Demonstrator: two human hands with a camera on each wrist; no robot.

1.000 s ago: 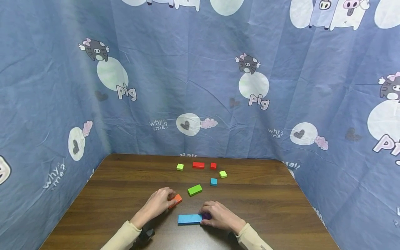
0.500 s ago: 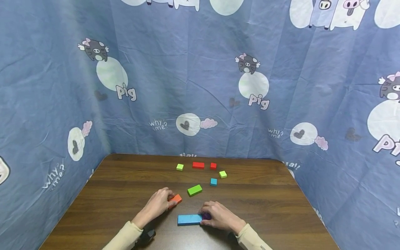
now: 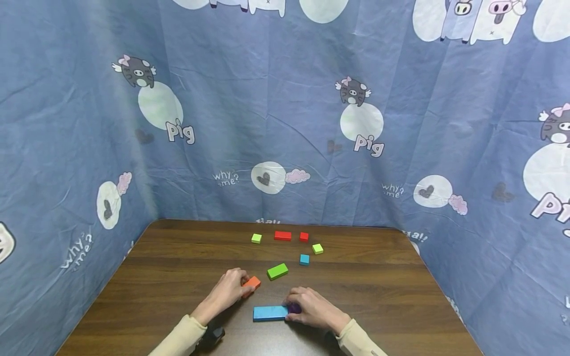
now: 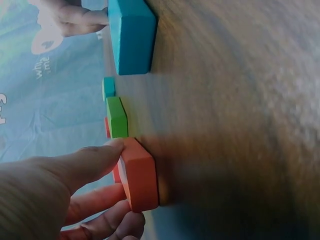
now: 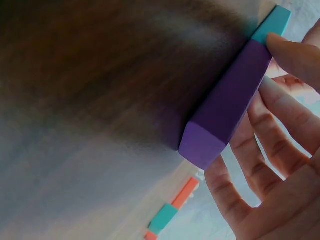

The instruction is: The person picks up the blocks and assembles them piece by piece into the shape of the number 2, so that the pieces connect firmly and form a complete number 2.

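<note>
My left hand [image 3: 228, 289] pinches an orange rectangular block [image 4: 141, 177] on the wooden table, its thumb on the near side in the left wrist view and its fingertips curled at the other end. A long blue block [image 3: 269, 312] lies flat in front of me. Against its right end sits a purple block [image 5: 227, 95], which my right hand [image 3: 315, 307] grips from above, hiding most of it in the head view. In the right wrist view the thumb is at the joint between the purple and blue blocks, with the fingers along the purple one's far side.
A green block [image 3: 278, 271] lies just beyond the orange one. Farther back on the table [image 3: 378, 277] are a small blue block [image 3: 305, 259], two lime cubes [image 3: 317, 248], a red block [image 3: 282, 236] and a red cube [image 3: 304, 237]. A patterned blue curtain [image 3: 303, 123] hangs behind.
My left hand and the orange block have shifted slightly to the right. My right hand, the purple block and the blue block have stayed in place.
</note>
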